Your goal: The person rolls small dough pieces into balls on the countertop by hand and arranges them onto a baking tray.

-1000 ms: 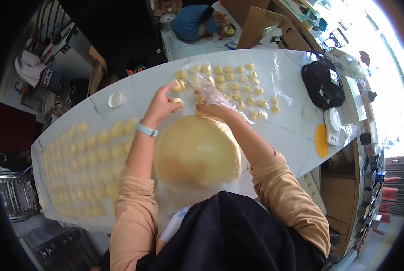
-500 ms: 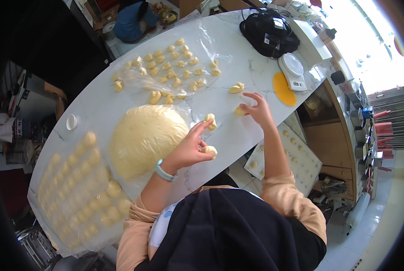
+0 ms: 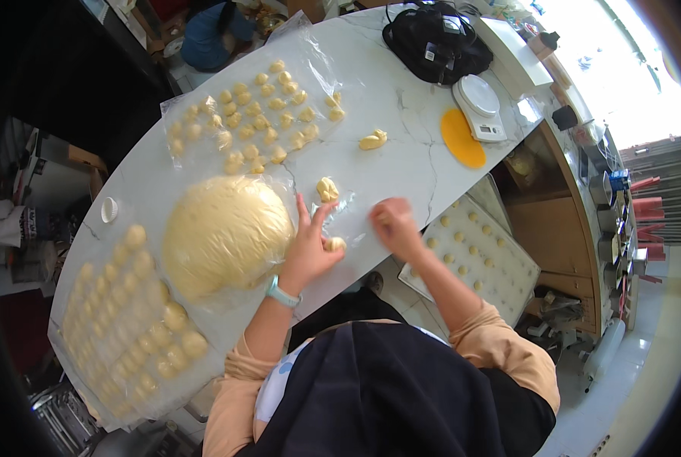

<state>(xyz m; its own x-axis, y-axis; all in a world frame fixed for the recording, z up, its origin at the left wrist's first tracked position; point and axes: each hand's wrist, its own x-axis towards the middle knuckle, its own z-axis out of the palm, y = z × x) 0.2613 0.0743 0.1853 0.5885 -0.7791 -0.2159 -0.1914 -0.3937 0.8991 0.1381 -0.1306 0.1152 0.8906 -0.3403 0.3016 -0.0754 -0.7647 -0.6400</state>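
Observation:
A small dough ball [image 3: 334, 244] sits between the thumb and fingers of my left hand [image 3: 310, 247], low over the table. Just beyond its raised fingertips lies a rough dough piece [image 3: 326, 190]. My right hand [image 3: 395, 226], smeared by motion, is cupped down at the near table edge; its curled fingers mostly cover a piece of dough. Farther back rests another uneven dough piece [image 3: 373, 140], apart from both hands. To the left of my left hand, a large dough mass [image 3: 226, 236] is under clear plastic.
Small dough pieces [image 3: 260, 122] lie with plastic sheeting at the back; rows of rounder balls [image 3: 138, 305] are under plastic at left. A white scale [image 3: 489, 126], orange disc [image 3: 462, 139], black bag [image 3: 439, 46] and white cap [image 3: 109, 209] are on the table. A tray [image 3: 500, 278] of balls is below right.
My right hand has come nearer and to the left, its fingers now curled over the dough piece. My left hand still has its dough ball. The whole view has shifted slightly.

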